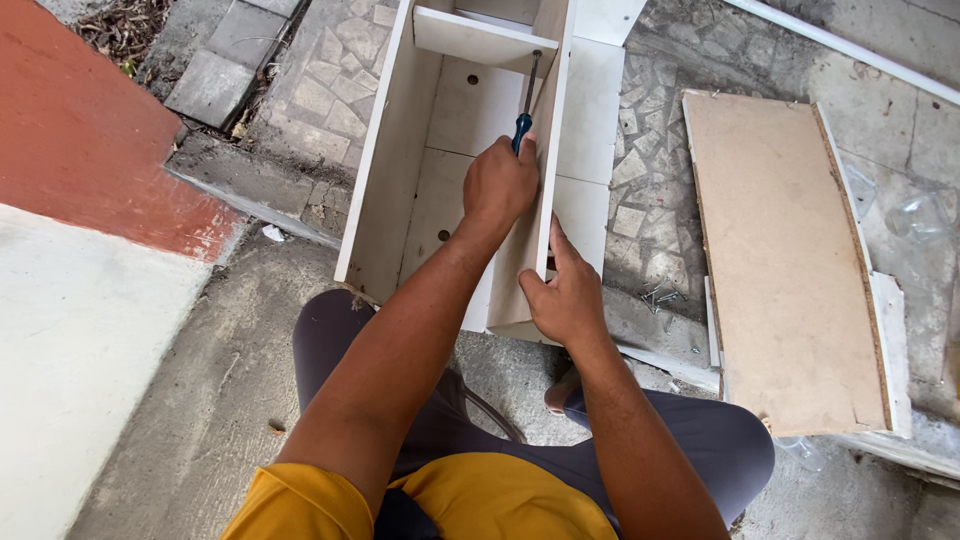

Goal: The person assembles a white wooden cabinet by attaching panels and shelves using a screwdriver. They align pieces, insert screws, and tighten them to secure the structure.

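Observation:
A white cabinet carcass (pixel 392 170) lies on the paved ground, open side up, with a shelf (pixel 478 36) across its far end. My left hand (pixel 499 186) is closed on a screwdriver with a blue handle (pixel 522 129). Its metal shaft points up along the inside of the right side panel (pixel 552 110), towards the shelf's corner. My right hand (pixel 564 296) grips the near end of that same side panel, thumb inside and fingers over the edge. I am sitting behind the cabinet, knees to either side.
A brown hardboard sheet (pixel 780 260) lies on white boards to the right. A small pile of screws (pixel 660 295) sits between it and the cabinet. A clear plastic cup (pixel 925 215) and a white strip (pixel 840 45) lie farther right. A red painted floor (pixel 80 130) is on the left.

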